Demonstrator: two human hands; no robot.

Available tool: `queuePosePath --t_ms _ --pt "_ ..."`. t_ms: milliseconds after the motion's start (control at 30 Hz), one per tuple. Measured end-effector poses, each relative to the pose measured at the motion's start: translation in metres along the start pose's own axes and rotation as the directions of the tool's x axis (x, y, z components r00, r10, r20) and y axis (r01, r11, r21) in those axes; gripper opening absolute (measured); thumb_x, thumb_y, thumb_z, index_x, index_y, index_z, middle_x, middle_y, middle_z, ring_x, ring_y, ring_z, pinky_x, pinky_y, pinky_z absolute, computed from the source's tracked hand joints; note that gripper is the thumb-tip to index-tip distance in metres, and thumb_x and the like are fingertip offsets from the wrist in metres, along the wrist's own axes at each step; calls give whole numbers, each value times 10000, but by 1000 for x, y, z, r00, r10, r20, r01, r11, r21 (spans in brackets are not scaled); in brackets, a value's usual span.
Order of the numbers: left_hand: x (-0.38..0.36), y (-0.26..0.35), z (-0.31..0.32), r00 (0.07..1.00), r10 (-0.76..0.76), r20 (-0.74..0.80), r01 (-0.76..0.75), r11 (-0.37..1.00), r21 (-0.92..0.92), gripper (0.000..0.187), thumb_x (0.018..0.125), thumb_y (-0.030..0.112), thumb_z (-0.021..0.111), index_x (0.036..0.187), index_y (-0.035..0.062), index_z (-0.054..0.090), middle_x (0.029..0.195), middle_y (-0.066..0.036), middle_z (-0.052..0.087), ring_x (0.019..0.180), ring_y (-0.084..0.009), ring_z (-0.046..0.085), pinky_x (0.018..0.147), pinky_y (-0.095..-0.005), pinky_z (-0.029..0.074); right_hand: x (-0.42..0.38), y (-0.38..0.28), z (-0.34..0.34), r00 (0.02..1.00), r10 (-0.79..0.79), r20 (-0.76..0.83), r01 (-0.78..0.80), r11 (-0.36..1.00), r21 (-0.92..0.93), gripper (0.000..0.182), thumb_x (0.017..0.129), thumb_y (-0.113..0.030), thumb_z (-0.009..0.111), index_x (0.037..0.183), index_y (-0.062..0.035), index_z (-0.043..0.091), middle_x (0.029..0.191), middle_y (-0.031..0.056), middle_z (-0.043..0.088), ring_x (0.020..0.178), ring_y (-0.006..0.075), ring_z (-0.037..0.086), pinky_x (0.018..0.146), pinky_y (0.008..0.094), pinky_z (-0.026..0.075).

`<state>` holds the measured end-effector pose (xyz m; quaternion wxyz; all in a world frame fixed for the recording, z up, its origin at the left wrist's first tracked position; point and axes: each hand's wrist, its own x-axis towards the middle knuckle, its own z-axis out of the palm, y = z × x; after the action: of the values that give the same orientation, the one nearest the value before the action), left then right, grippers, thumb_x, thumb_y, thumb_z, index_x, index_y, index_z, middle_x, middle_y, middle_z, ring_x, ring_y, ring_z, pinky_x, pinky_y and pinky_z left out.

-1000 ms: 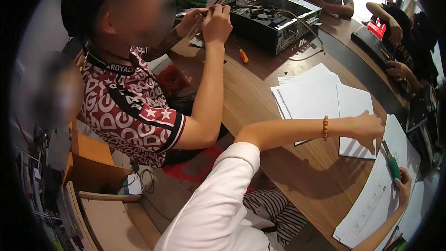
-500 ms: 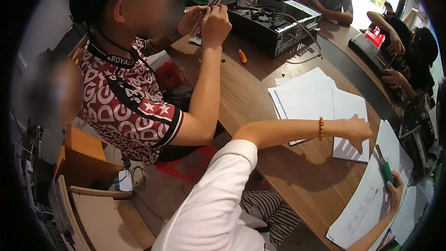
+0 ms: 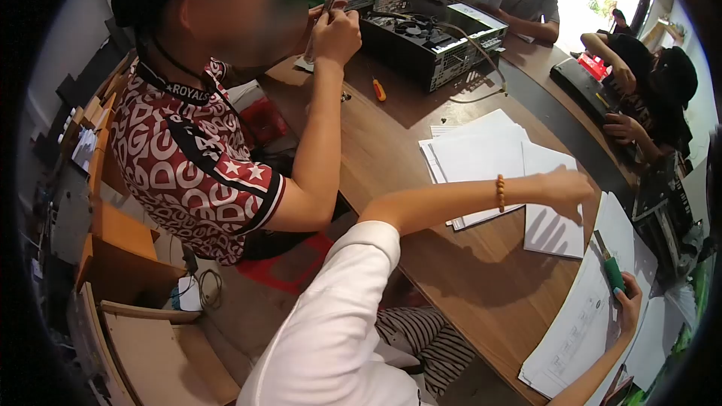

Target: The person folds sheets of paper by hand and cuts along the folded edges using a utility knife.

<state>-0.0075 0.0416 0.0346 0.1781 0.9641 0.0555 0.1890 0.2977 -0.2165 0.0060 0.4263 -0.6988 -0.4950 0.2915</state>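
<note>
My left hand (image 3: pixel 562 189), at the end of a white-sleeved arm with a wooden bead bracelet (image 3: pixel 501 193), hovers over a stack of white sheets (image 3: pixel 551 237). Its fingers are slightly blurred, but their shadow falls on the sheets as separate stripes; nothing shows in it. At the lower right, my right hand (image 3: pixel 629 302) is closed around the lower end of a green-handled tool (image 3: pixel 613 274) with a metal shaft, whose exact kind I cannot make out. Under that hand lie large printed sheets (image 3: pixel 569 337).
Another person's hand (image 3: pixel 338 35) holds a flat, narrow object on the left. Beyond stand an opened computer case (image 3: pixel 432 37) with a cable and a yellow-orange screwdriver (image 3: pixel 378 89). A co-worker on the right handles a dark device (image 3: pixel 583 90). More white paper (image 3: pixel 481 146) lies mid-table.
The whole view has shifted slightly, moving the table leftward in frame. My left hand has altered its pose over the white sheets. My right hand still holds the green-handled tool.
</note>
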Motion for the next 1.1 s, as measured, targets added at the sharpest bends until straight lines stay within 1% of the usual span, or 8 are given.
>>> queuePosePath --t_ms 33,100,300,367,533,700,1000,1100 --pt "-2 -2 -9 993 42 -110 -48 998 -52 408 707 369 704 936 40 627 901 -163 607 909 -342 579 776 -430 462 0 -1 0 1000 -5 -9 5 1000 -1 436 652 -170 717 1040 -4 603 1104 58 545 991 172 516 888 274 361" --pt "-2 -7 -25 963 -72 -258 63 997 -45 372 715 342 700 943 56 637 905 -153 615 894 -332 587 783 -409 465 0 0 0 1000 -6 -11 5 1000 -29 428 651 -167 715 1033 -7 607 1096 60 549 982 169 515 879 279 364" --pt "-39 -16 -115 897 -211 -389 263 961 86 293 757 281 681 950 61 675 951 -143 663 881 -274 635 778 -352 497 1 -5 4 1000 -19 -11 18 1000 -19 399 653 -149 703 1014 -6 611 1087 53 554 961 163 514 876 272 361" --pt "-59 -24 -151 888 -150 -434 224 967 124 253 784 253 666 942 56 687 908 -122 679 822 -238 656 746 -327 511 2 -3 3 999 -30 -11 30 999 -33 401 654 -153 701 1014 -3 610 1086 50 554 959 163 515 876 271 360" --pt "-117 -62 -227 821 -175 -544 364 893 262 278 745 314 633 865 74 707 783 -116 677 709 -209 656 668 -320 511 -1 -8 7 999 -45 -28 44 999 -29 419 649 -181 701 1013 4 609 1082 49 554 956 161 515 874 271 359" --pt "-189 -85 -298 678 -395 -620 720 527 452 272 722 286 613 894 95 701 821 -119 673 744 -262 658 694 -340 514 -2 -8 8 999 -21 -35 21 1000 -3 416 645 -168 699 1011 7 605 1057 46 554 943 156 523 869 269 365" --pt "-297 -131 -340 306 -638 -707 947 126 297 224 667 233 649 870 179 728 909 -99 679 858 -288 642 809 -372 493 -2 -12 11 998 -22 -53 21 1000 -16 380 642 -140 696 986 1 617 1020 37 568 938 151 528 868 257 368" --pt "-305 -134 -330 231 -676 -700 971 108 215 252 725 253 636 923 117 716 885 -105 687 821 -241 653 766 -332 497 0 -8 8 999 -29 -27 29 999 13 363 644 -125 693 978 -1 619 1029 36 564 942 149 525 868 259 369"
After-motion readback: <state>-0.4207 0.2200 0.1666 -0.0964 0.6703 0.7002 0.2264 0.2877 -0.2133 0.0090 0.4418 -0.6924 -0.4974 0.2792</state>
